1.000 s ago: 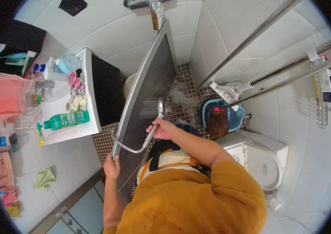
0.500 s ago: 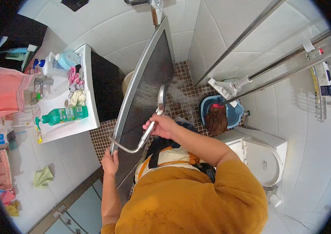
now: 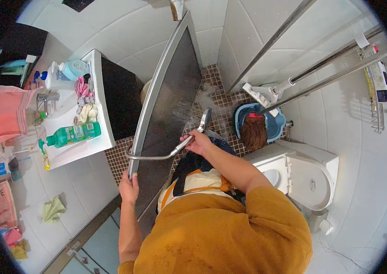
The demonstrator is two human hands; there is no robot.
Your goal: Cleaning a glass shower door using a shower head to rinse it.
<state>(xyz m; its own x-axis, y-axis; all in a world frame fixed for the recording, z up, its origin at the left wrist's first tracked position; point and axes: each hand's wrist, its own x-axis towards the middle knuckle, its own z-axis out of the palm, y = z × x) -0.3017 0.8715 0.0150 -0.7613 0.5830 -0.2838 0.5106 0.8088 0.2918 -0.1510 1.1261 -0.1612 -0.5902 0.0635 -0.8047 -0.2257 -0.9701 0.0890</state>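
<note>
A tall dark grey panel, apparently a window screen in a silvery metal frame, stands tilted on the brown mosaic floor in front of me. Around the near end of its frame my left hand is closed. My right hand grips the handle of a chrome shower head, whose face points left at the panel. Fine spray shows between the two, and the lower panel looks wet. From the handle, a flexible metal hose runs left and bends around the frame's edge just above my left hand.
At left stands a white sink with a green pump bottle, other bottles and cloths. To the right are a blue bucket holding a brown mop head, slanting metal poles and a toilet with its lid raised.
My right hand has shifted slightly right, and the shower head has swung right and down, tilting toward the panel. The hose is drawn straighter. My left hand keeps its hold on the frame.
</note>
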